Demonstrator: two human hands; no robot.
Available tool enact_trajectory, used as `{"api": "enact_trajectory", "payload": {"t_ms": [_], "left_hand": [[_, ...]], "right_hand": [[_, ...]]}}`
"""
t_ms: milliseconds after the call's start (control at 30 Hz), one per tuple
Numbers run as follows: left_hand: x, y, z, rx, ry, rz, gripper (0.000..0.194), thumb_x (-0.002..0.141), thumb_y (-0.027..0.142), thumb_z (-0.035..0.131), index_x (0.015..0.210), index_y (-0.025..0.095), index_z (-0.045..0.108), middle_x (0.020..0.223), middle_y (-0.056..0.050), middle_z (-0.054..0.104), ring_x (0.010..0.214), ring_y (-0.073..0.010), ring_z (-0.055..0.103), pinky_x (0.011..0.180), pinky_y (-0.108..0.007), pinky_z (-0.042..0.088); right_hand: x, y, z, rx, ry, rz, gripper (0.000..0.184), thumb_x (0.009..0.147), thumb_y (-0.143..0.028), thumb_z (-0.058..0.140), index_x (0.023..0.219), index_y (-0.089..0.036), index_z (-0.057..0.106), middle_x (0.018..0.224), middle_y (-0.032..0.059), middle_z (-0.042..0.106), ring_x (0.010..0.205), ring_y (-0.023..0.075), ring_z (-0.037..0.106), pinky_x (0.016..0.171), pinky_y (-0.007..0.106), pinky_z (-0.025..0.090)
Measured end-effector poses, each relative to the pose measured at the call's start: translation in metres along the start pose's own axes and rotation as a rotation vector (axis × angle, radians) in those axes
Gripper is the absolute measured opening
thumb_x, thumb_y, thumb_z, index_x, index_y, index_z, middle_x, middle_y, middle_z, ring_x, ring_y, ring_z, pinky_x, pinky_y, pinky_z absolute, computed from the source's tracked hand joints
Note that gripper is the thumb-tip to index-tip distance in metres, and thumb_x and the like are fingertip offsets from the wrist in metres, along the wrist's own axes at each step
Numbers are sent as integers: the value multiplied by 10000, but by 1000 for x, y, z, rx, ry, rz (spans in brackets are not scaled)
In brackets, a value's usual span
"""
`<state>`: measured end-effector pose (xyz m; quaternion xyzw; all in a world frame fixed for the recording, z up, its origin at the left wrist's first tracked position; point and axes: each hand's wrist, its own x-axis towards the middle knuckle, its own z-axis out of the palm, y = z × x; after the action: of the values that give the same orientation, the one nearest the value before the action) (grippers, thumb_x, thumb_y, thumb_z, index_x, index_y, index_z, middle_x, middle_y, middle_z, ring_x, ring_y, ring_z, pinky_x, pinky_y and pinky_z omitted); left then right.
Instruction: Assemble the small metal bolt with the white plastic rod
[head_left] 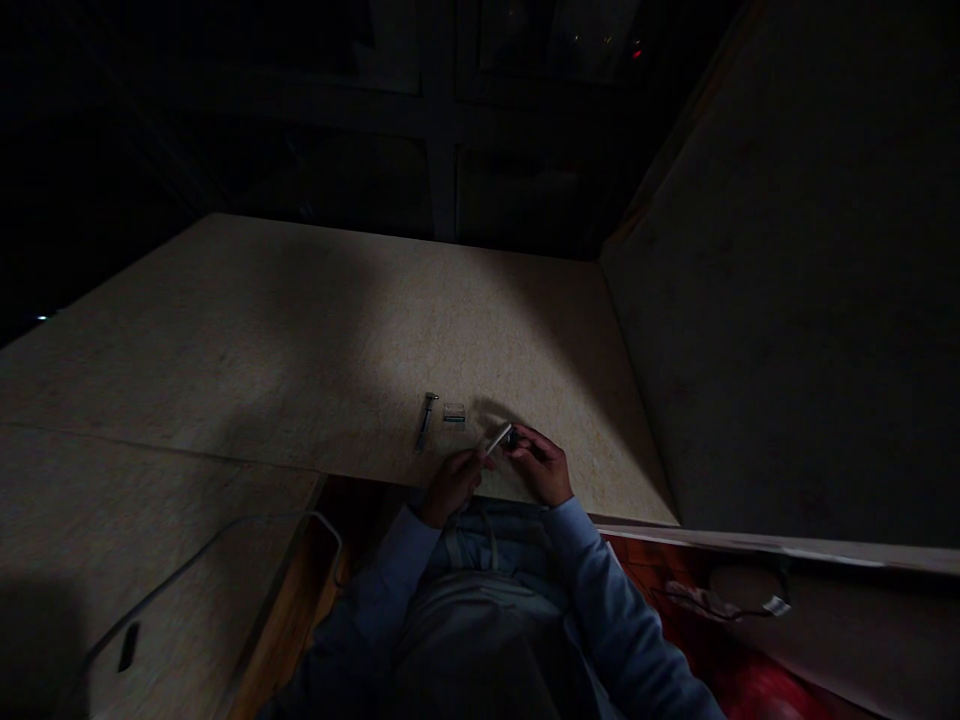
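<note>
Over the front edge of the tabletop, my left hand (454, 485) is closed on a slim pale stick (498, 439) that slants up to the right. My right hand (544, 465) pinches a small dark piece (513, 438) right at the stick's upper end. Whether the two pieces are joined or only touch, I cannot tell in the dim light. Just left of the hands lies a slender metallic tool with a short crosswise head (425, 422). Beside it sits a small clear case (454, 416) with a dark strip in it.
The pale tabletop (360, 320) meets a wall panel (787, 300) on the right. A grey cable (217, 535) crosses the lower surface at left, near a small black object (129, 646). Below right, a dark strap with a white tag (777, 605) lies beside red fabric (765, 690).
</note>
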<state>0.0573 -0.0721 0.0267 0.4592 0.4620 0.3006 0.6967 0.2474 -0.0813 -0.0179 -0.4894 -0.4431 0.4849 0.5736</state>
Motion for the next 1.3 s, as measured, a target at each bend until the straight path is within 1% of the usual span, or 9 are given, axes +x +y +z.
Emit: {"api": "enact_trajectory", "payload": {"t_ms": [133,333,467,600,767,967,1100,1233,1300], "left_hand": [[0,-2,1,19,0,6,713,716,838,533,843,144,635,472,97,321,406,-66,248,411,-217,170],[0,0,6,88,86,44,758,726,858,479,845,129,650,512,75,358,450,-86,311,438,-230,201],[-3,4,8,156,103,85,746,753,849,450,826,135,654,527,63,373,489,-100,349,470,-238,244],[-5,6,8,202,76,101,703,782,822,445,798,146,639,542,60,374,516,-106,368,492,-239,274],[-7,6,5,231,34,93,672,803,796,434,775,152,627,532,61,375,505,-104,368,488,-235,279],[-10,2,3,235,-41,94,634,825,762,446,766,157,627,544,50,409,503,-105,395,478,-227,290],[-13,3,2,228,-54,100,632,811,769,466,753,159,623,537,49,415,496,-103,398,477,-227,286],[-16,7,5,159,-90,37,656,783,798,473,783,159,623,492,76,352,447,-89,319,448,-227,227],[-16,7,10,150,-53,58,672,780,807,464,789,155,625,500,74,353,457,-90,320,451,-230,224]], "right_hand": [[1,1,1,-22,22,-19,427,745,-369,797,1149,-242,744,762,-13,664,750,174,635,781,330,538],[3,1,1,-44,39,-43,393,695,-360,833,1058,-224,775,758,-5,683,713,162,626,735,311,540],[2,2,0,-46,46,-25,381,695,-349,837,1052,-228,780,767,0,713,718,172,648,755,327,550],[2,6,0,-23,47,-23,363,743,-361,806,1082,-237,772,796,13,750,751,192,673,793,352,556],[2,2,1,-5,-1,-22,370,773,-386,789,1106,-228,753,971,56,783,794,205,696,833,375,563],[1,-8,5,49,23,-7,392,768,-441,782,1093,-228,739,1150,95,753,879,227,709,818,386,578],[1,-8,5,64,6,-5,386,771,-459,771,1083,-234,746,1124,93,760,910,240,710,806,390,584],[0,-6,3,83,-11,1,403,773,-499,760,1080,-238,746,1056,85,769,824,219,709,776,382,584],[-1,-7,2,88,-23,2,414,776,-523,752,1078,-240,744,1012,74,768,764,201,698,761,377,580]]}}
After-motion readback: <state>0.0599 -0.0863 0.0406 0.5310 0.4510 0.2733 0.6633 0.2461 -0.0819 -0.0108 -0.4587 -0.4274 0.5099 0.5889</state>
